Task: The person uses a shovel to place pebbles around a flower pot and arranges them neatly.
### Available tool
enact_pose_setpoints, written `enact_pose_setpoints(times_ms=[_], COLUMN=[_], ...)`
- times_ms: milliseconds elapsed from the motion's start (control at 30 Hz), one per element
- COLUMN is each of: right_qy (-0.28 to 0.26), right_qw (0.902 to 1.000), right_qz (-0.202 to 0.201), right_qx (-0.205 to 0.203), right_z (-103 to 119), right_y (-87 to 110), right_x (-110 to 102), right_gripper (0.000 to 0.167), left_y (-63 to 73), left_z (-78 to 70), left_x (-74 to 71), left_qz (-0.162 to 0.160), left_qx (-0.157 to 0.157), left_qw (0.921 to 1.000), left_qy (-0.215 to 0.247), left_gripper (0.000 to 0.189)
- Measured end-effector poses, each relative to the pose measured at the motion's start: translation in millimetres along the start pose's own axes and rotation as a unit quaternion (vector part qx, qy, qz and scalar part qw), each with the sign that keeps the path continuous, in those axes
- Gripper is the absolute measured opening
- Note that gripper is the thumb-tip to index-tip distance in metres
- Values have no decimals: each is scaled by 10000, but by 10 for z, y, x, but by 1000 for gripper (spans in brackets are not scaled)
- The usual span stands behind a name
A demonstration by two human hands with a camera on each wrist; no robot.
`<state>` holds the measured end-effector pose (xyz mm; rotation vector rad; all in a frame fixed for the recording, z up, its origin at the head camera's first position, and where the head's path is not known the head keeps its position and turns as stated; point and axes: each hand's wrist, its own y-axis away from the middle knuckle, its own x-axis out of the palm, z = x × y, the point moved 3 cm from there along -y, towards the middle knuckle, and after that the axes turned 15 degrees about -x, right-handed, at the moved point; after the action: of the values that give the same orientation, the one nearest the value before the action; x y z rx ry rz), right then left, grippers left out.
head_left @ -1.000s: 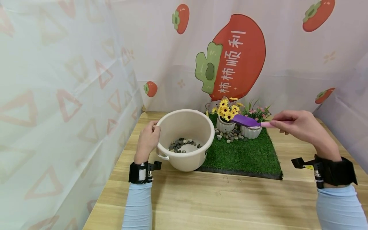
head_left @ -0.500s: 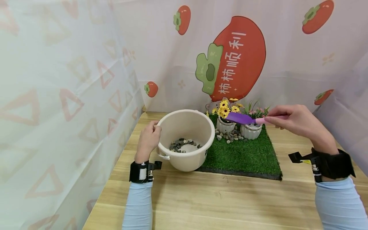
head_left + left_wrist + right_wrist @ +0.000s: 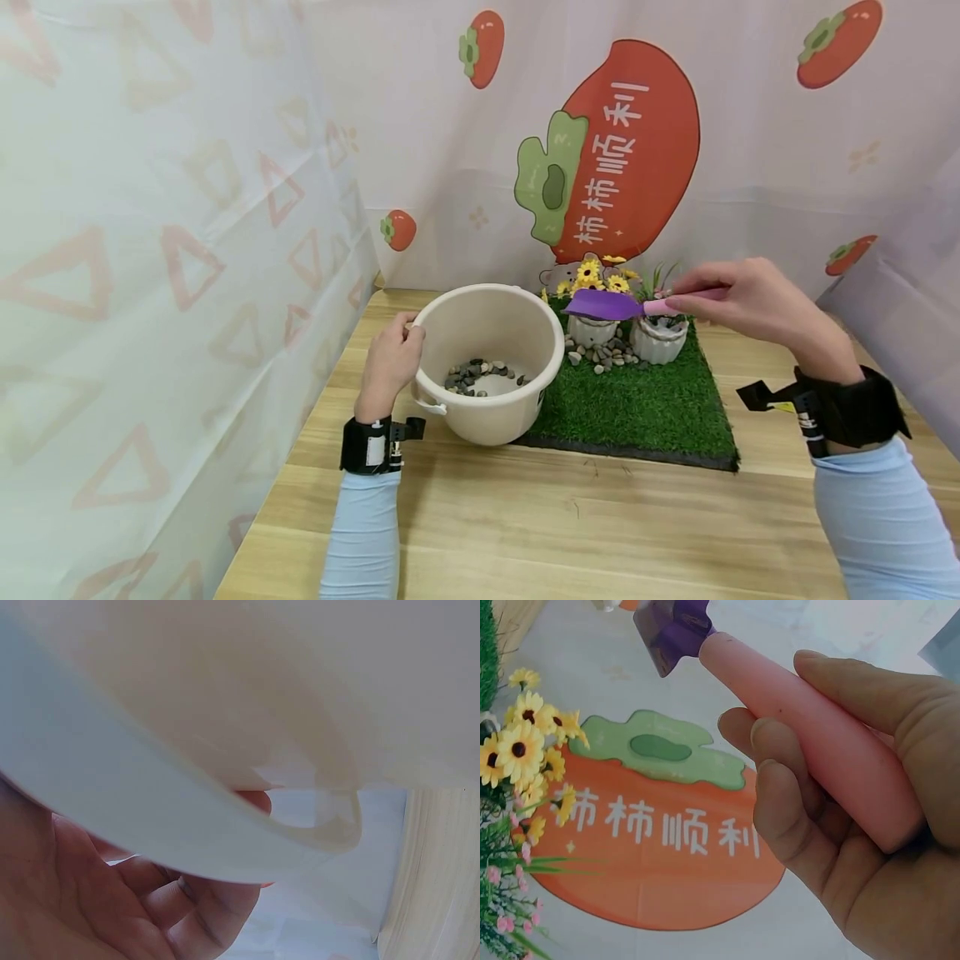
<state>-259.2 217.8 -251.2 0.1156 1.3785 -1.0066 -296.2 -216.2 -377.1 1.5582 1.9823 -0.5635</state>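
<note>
My left hand [image 3: 392, 360] grips the left rim of a beige plastic bucket [image 3: 491, 423], which stands on the table. In the left wrist view, fingers [image 3: 214, 915] curl beneath the bucket's pale rim [image 3: 161, 814]. Several pebbles [image 3: 467, 375] lie on the bucket's floor. My right hand [image 3: 750, 302] holds a small garden trowel [image 3: 600, 306] by its pink handle [image 3: 802, 727]. The purple blade hovers in front of the yellow flowers [image 3: 589, 273], right of the bucket's rim. What the blade carries, if anything, I cannot tell.
Green artificial turf [image 3: 645, 408] lies right of the bucket on the wooden table [image 3: 525, 525]. Two white pots stand on it, the right pot [image 3: 658, 342] with pink flowers. Loose pebbles [image 3: 606, 354] lie before them. A printed curtain [image 3: 442, 150] closes the back.
My right hand has moved left with the trowel, bringing its blade from beside the yellow flowers closer to the bucket. My left hand keeps its grip on the rim.
</note>
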Motion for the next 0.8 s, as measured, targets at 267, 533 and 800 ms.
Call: enact_pose_setpoints(times_ms=[267, 533, 800], right_qy=[32, -94, -11], right_qw=[9989, 9970, 9898], right_qz=[211, 488, 744], right_qx=[-408, -593, -1217], right_z=[128, 201, 305], right_y=[-179, -346, -588], right_x=[50, 88, 89], right_gripper=[12, 6, 8], left_y=[4, 1, 5], left_z=[6, -7, -6], left_x=[1, 11, 3], left_qz=[-113, -11, -56], left_qx=[85, 8, 32], left_qw=[9999, 10000, 10000], left_qy=[11, -2, 20], left_gripper=[46, 46, 46])
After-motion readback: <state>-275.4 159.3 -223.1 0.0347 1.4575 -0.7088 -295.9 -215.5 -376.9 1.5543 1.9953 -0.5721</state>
